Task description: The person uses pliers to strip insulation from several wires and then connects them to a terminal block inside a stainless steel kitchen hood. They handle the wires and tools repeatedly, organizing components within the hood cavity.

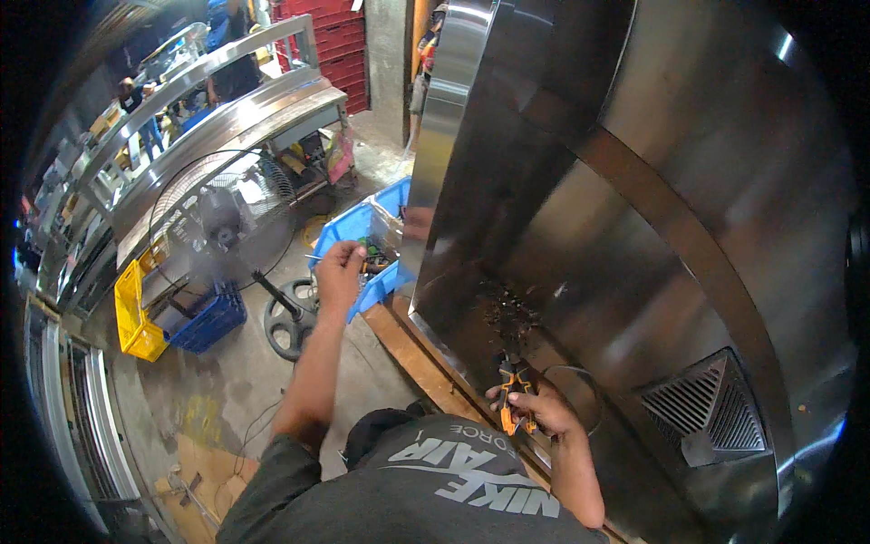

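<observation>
My right hand [542, 410] is wrapped round a pair of pliers [507, 420] with orange and black handles, over the dark shiny metal panel. The pliers' jaws point away from me, toward a scatter of small dark bits [509, 313] on that panel. My left hand [339, 272] is raised at the near side of a light blue plastic bin [372, 292], its fingers pinched together. A thin, pale, rod-like end pokes out to the left of these fingers; what it belongs to is too small to tell. Green and dark small parts [373, 256] lie inside the bin.
A large polished metal sheet structure [580, 245] fills the right, with a slatted vent piece [711, 412] on it. A wooden beam [408, 349] runs along its edge. Left stand a pedestal fan [222, 222], a yellow crate [136, 317] and a dark blue crate [213, 322]. People are far left.
</observation>
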Demonstrator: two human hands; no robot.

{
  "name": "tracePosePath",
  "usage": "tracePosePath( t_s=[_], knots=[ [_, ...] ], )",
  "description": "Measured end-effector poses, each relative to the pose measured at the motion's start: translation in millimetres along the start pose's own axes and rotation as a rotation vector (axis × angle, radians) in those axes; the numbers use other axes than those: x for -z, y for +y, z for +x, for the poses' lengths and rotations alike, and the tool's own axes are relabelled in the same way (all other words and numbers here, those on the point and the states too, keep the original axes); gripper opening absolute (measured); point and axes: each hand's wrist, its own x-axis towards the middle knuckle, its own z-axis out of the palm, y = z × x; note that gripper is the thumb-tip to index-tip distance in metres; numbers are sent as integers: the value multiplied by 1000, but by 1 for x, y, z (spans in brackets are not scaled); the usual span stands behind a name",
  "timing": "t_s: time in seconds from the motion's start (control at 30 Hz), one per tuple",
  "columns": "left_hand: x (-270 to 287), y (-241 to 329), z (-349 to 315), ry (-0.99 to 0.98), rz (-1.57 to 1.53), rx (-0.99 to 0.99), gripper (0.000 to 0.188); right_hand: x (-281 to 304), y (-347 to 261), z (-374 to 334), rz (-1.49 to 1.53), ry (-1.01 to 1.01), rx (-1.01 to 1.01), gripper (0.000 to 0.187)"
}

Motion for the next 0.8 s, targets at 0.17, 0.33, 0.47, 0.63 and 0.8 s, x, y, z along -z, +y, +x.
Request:
tracePosePath(
  t_s=[0.17, 0.33, 0.47, 0.63, 0.8],
  knots=[
    [-16, -25, 38, 65, 345, -191, 22, 15, 20, 1, 113, 238, 142, 53],
    [-26, 50, -58, -265, 78, -163, 25, 23, 52, -11, 70, 537, 113, 47],
    [-93, 41, -95, -840, 445, -193, 36, 18, 55, -7, 193, 542, 90, 50],
    [-194, -42, -92, -819, 569, -184, 35, 10, 44, 1, 35, 484, 115, 49],
    [-225, -88, -82, -671, 287, -356, 29, 14, 46, -5, -20, 379, 66, 51]
  ],
)
